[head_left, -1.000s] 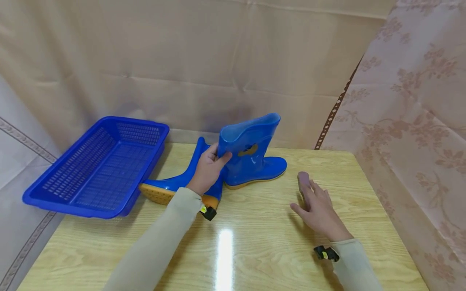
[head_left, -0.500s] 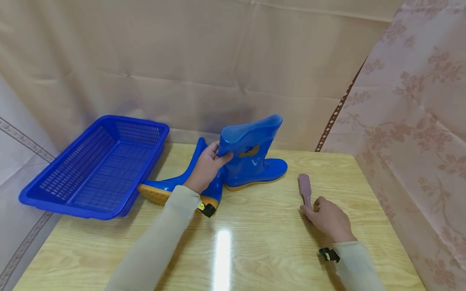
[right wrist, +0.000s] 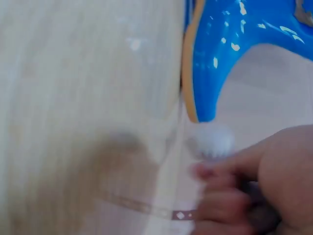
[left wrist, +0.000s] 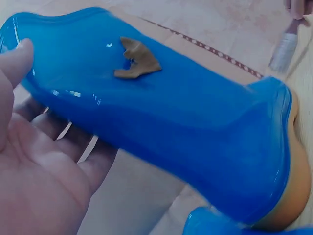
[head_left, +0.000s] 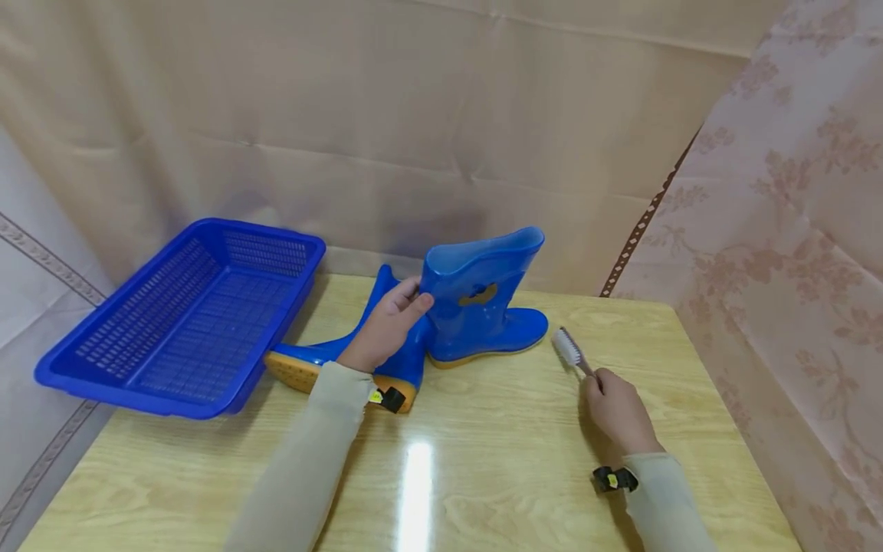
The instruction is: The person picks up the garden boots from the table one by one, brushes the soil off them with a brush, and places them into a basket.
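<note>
In the head view a blue rain boot [head_left: 513, 330] stands upright on the table, its toe pointing right. My left hand [head_left: 383, 326] grips the boot's shaft near the top, thumb on the near side and fingers behind. On that shaft is a brown patch [left wrist: 139, 61]. My right hand [head_left: 623, 410] curls round the handle of a brush [head_left: 569, 347], a little right of the boot's toe. Its white bristles face up and left; the hand hides most of the handle. Behind my left forearm a second blue boot [head_left: 317, 351] lies tipped over, yellow sole showing.
A blue plastic basket [head_left: 221, 322] with slotted walls stands at the left of the wooden table [head_left: 503, 452], close to the lying boot. A beige curtain [head_left: 359, 123] hangs at the back edge, and a flowered cloth [head_left: 793, 253] rises along the right.
My right hand has closed round the brush handle, lifted the brush and turned it so the bristles show. My left hand keeps its grip on the standing boot, which has barely shifted.
</note>
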### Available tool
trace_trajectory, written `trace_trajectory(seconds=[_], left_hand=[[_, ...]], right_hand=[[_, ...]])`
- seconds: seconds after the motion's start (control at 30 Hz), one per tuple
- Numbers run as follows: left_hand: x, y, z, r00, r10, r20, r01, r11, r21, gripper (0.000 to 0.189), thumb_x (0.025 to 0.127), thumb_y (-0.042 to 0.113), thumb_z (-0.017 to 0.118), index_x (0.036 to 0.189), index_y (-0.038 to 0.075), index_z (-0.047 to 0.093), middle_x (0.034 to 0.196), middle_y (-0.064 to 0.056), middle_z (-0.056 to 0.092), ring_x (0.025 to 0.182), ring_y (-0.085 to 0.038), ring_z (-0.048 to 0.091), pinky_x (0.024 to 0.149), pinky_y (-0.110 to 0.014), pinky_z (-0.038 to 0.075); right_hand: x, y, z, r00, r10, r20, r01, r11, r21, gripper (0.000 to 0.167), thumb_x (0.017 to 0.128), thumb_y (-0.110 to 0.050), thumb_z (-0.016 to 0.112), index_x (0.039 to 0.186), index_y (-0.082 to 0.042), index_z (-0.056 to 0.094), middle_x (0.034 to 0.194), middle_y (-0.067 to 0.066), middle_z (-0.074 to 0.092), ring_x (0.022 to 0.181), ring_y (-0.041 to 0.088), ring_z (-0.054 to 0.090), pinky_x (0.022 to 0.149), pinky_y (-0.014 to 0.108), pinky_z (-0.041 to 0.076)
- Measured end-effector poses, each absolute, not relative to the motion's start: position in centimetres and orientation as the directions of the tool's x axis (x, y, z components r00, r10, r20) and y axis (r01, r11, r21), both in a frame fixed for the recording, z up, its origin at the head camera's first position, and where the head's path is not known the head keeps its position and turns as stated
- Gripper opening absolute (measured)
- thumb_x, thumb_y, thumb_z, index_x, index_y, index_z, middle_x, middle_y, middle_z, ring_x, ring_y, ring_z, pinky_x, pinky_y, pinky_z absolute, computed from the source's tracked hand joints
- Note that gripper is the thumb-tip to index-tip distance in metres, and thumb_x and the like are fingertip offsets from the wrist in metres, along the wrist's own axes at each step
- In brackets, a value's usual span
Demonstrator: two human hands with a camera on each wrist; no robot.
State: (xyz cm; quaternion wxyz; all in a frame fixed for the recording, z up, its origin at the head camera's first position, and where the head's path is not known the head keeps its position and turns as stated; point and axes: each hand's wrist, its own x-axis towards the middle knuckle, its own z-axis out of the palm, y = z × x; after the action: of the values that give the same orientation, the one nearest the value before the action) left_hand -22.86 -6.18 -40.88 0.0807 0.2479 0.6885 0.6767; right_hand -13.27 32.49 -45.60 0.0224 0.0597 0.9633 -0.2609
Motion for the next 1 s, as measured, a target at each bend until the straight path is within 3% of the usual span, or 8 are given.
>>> trace_trajectory(seconds=[0.1, 0.2, 0.27, 0.4, 0.5, 0.7, 1.0], left_hand=[[-22.8, -5.9, -41.0, -0.873, 0.434, 0.223, 0.232, -0.033, 0.972, 0.062, 0.105, 0.055, 0.048, 0.155, 0.018, 0.044, 0.154, 0.0, 0.05, 0.147, -0.021, 0.041, 0.123, -0.052, 0.028], [-22.9, -5.8, -41.0, -0.872, 0.432, 0.228, 0.229, -0.049, 0.972, 0.059, 0.108, 0.05, 0.045, 0.156, 0.016, 0.041, 0.158, -0.001, 0.045, 0.15, -0.022, 0.036, 0.124, -0.053, 0.025], [-22.9, -5.8, -40.9, -0.876, 0.428, 0.223, 0.223, -0.052, 0.973, 0.057, 0.109, 0.047, 0.043, 0.157, 0.015, 0.04, 0.158, -0.002, 0.044, 0.151, -0.023, 0.035, 0.125, -0.053, 0.024], [-22.8, -5.9, -40.6, -0.888, 0.416, 0.196, 0.202, -0.03, 0.979, 0.056, 0.11, 0.046, 0.042, 0.158, 0.016, 0.038, 0.158, -0.002, 0.044, 0.151, -0.022, 0.034, 0.125, -0.052, 0.024], [-22.6, -5.9, -40.4, -0.891, 0.413, 0.19, 0.197, -0.025, 0.98, 0.056, 0.11, 0.046, 0.042, 0.157, 0.017, 0.038, 0.158, -0.002, 0.044, 0.151, -0.022, 0.034, 0.124, -0.052, 0.025], [-21.9, -5.7, -40.2, -0.871, 0.457, 0.182, 0.193, -0.022, 0.981, 0.053, 0.108, 0.044, 0.052, 0.154, 0.019, 0.042, 0.151, -0.004, 0.053, 0.144, -0.023, 0.045, 0.121, -0.052, 0.033], [-21.3, -5.8, -40.6, -0.869, 0.458, 0.188, 0.181, -0.06, 0.982, 0.055, 0.106, 0.02, 0.062, 0.157, 0.017, 0.04, 0.157, -0.004, 0.048, 0.145, -0.023, 0.046, 0.118, -0.046, 0.038]], right_hand=[[-13.6, 31.9, -45.1, -0.982, 0.173, 0.076, 0.097, 0.804, -0.587, 0.039, 0.113, -0.035, 0.038, 0.109, 0.0, 0.056, 0.075, 0.008, 0.048, 0.059, 0.02, 0.043, 0.052, 0.032, 0.037], [-13.9, 30.4, -44.0, -0.934, 0.232, 0.271, -0.005, 0.75, -0.662, 0.042, 0.113, -0.039, 0.038, 0.108, -0.003, 0.06, 0.069, 0.006, 0.043, 0.052, 0.016, 0.038, 0.046, 0.029, 0.034], [-14.2, 28.9, -43.1, -0.889, 0.206, 0.409, -0.137, 0.732, -0.667, 0.037, 0.113, -0.032, 0.044, 0.107, -0.002, 0.065, 0.067, 0.004, 0.043, 0.052, 0.014, 0.037, 0.046, 0.026, 0.032], [-15.1, 25.9, -41.1, -0.801, 0.041, 0.598, -0.383, 0.732, -0.563, 0.02, 0.107, -0.012, 0.057, 0.116, 0.002, 0.07, 0.074, 0.006, 0.051, 0.06, 0.013, 0.041, 0.052, 0.021, 0.032], [-15.5, 24.3, -39.8, -0.77, -0.031, 0.637, -0.446, 0.741, -0.503, 0.022, 0.103, -0.009, 0.063, 0.121, 0.0, 0.07, 0.08, 0.005, 0.054, 0.066, 0.014, 0.043, 0.056, 0.022, 0.032], [-15.1, 23.0, -38.5, -0.807, -0.093, 0.584, -0.431, 0.768, -0.473, 0.03, 0.103, -0.013, 0.064, 0.131, -0.004, 0.069, 0.077, 0.001, 0.049, 0.061, 0.013, 0.039, 0.052, 0.027, 0.031], [-14.9, 22.7, -38.4, -0.831, -0.122, 0.543, -0.416, 0.784, -0.46, 0.037, 0.106, -0.017, 0.062, 0.141, -0.008, 0.064, 0.077, 0.001, 0.048, 0.059, 0.012, 0.037, 0.05, 0.027, 0.031]])
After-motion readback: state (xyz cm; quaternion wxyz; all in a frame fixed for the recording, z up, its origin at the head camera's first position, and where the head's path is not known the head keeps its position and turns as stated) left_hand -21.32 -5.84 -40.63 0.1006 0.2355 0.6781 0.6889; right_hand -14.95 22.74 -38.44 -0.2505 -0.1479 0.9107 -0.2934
